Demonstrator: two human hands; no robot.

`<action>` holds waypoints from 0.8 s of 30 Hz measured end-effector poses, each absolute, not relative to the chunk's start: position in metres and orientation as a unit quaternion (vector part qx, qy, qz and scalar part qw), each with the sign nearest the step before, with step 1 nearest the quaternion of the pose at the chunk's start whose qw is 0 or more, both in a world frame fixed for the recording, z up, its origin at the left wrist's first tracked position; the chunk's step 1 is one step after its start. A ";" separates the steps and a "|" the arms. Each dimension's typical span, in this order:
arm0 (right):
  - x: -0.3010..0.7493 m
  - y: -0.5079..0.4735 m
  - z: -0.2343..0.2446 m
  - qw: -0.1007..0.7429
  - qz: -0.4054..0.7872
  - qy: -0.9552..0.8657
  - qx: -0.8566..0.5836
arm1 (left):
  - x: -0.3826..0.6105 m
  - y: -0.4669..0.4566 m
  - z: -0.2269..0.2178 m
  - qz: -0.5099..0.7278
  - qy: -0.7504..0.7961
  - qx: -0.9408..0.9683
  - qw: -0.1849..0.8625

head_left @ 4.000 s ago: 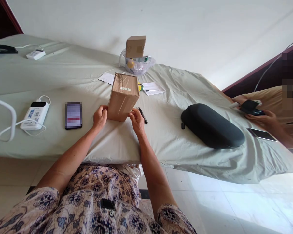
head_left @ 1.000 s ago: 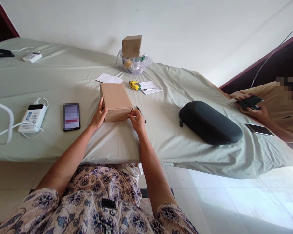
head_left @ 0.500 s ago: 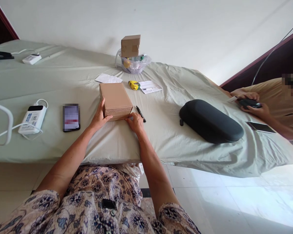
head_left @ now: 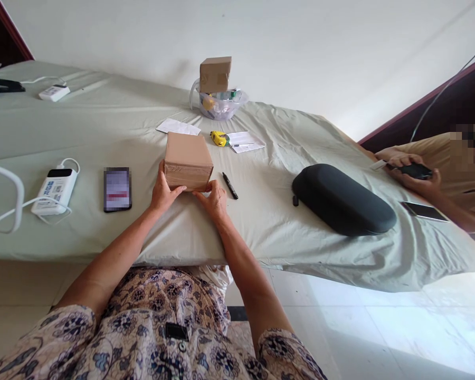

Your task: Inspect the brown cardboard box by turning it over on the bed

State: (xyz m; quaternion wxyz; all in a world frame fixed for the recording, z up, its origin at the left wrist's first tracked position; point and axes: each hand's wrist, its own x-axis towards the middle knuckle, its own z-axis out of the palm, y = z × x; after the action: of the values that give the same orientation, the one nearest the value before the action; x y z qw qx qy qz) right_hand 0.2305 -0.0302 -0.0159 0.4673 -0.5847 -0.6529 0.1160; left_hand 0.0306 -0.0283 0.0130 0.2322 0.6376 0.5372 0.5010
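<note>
Cardboard box [head_left: 188, 158] went from standing on end 4 s back to lying on a broad face. Since half a second ago its near end showed taller and sat a bit further up the frame; I couldn't tell whether that end was lifted off the sheet. Box was at centre frame, near the front edge of the bed [head_left: 103, 237].

Left hand [head_left: 164, 192] was clamped on the box's near-left corner, thumb up the side wall, fingers at the front face. Right hand [head_left: 214, 199] had moved in from the right corner to the lower near edge, fingertips curled against it. Box was pinched between the two hands. Judgement: both hands had control of it, with its weight mostly on the bed.

Pen [head_left: 230, 186] lay just right of the box, now clear of the right hand.

- Phone [head_left: 117, 188] left of the left hand, power bank [head_left: 55, 190] with white cable further left.
- Tape measure [head_left: 218, 138] and papers [head_left: 245, 141] behind the box.
- Clear bowl [head_left: 221, 105] at top centre with a small box [head_left: 215, 74] on it.
- Black case [head_left: 344, 199] well apart at right.
- Another person's hand [head_left: 414, 177] at the right edge held a dark device; nowhere near the box.
</note>
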 end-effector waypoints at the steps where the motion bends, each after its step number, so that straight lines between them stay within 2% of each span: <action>1: 0.231 -0.030 -0.016 0.465 0.121 -0.655 -0.584 | 0.031 -0.028 0.013 0.500 0.536 0.639 0.232; 8: 0.243 -0.027 -0.013 0.459 0.170 -0.681 -0.545 | 0.024 -0.022 0.008 0.493 0.506 0.671 0.224; 24: 0.246 -0.040 0.010 0.507 0.163 -0.653 -0.539 | 0.023 -0.022 0.011 0.472 0.536 0.649 0.262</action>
State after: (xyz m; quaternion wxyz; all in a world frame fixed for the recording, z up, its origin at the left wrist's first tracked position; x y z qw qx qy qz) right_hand 0.2455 -0.0399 0.0099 0.5067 -0.5393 -0.6527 0.1625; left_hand 0.0231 -0.0225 0.0113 0.2619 0.6491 0.5359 0.4721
